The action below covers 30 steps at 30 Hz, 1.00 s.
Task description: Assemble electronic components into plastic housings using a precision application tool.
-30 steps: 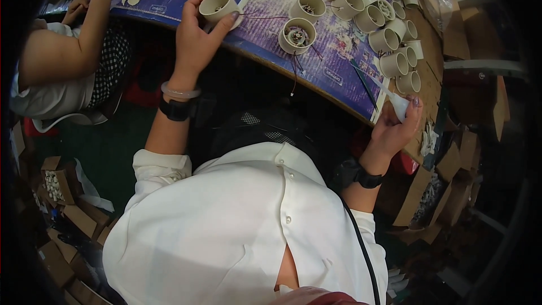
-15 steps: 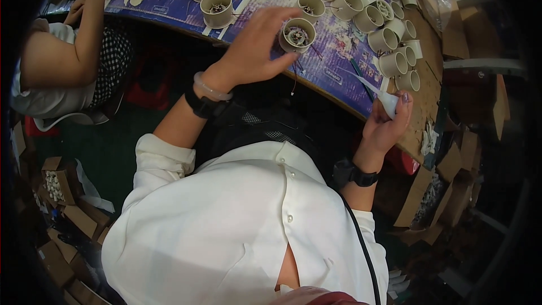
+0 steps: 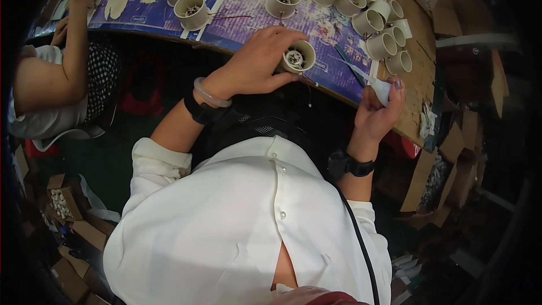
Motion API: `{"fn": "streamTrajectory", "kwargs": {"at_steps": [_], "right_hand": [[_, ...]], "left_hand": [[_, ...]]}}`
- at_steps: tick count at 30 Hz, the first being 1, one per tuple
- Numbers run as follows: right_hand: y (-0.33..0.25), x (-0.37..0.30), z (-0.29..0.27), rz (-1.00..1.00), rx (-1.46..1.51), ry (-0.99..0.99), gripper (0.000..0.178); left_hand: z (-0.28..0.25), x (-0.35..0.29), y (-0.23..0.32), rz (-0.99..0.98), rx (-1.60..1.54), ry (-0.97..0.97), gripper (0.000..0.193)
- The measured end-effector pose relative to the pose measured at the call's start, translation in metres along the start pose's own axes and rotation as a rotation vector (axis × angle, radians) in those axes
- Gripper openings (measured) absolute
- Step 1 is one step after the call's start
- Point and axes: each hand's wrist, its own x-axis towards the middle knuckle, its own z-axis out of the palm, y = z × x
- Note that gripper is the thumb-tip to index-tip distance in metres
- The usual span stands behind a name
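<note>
At the table's near edge, my left hand [image 3: 254, 63] is closed round a cream cylindrical cup [image 3: 306, 52], thumb on the near side and fingers on the far side. The cup is tilted, its mouth facing up and rightward. Inside sits a round white part with small components, and thin wires with a small connector hang below. Farther right, my right hand [image 3: 377, 110] grips a white squeeze bottle [image 3: 381, 91] with a long thin nozzle pointing up and left toward the cup. Just beyond my left hand stands another wired cup [image 3: 283, 1], upright.
Two wired cups, one here [image 3: 192, 11], stand farther left. Several cream cups [image 3: 368, 21] crowd the right of the table [image 3: 415, 99], some lying on their sides. A dark green thin tool [image 3: 351, 66] lies near the nozzle. Another person [image 3: 53, 82] sits at left. Cardboard boxes [image 3: 420, 178] flank me.
The view has shifted. My left hand has brought the cup rightward and closer to me, and the cup now tilts. My right hand still holds the squeeze bottle.
</note>
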Motion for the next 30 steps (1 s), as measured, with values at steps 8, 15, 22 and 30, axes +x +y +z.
{"fn": "streamTrajectory", "kwargs": {"at_steps": [8, 15, 22, 30], "right_hand": [[-0.001, -0.004, -0.001, -0.014, -0.007, -0.008, 0.017], [0.001, -0.007, -0.002, -0.104, -0.126, -0.047, 0.013], [0.003, -0.008, 0.0, -0.119, -0.187, -0.027, 0.012], [0.005, -0.009, 0.001, -0.203, -0.269, -0.015, 0.012]], "left_hand": [[0.002, -0.006, -0.002, -0.273, -0.616, 0.143, 0.066], [-0.005, -0.006, 0.006, -0.276, -0.621, 0.15, 0.068], [-0.002, -0.007, 0.009, -0.261, -0.633, 0.206, 0.07], [-0.008, -0.005, 0.017, -0.211, -0.383, 0.267, 0.071]]}}
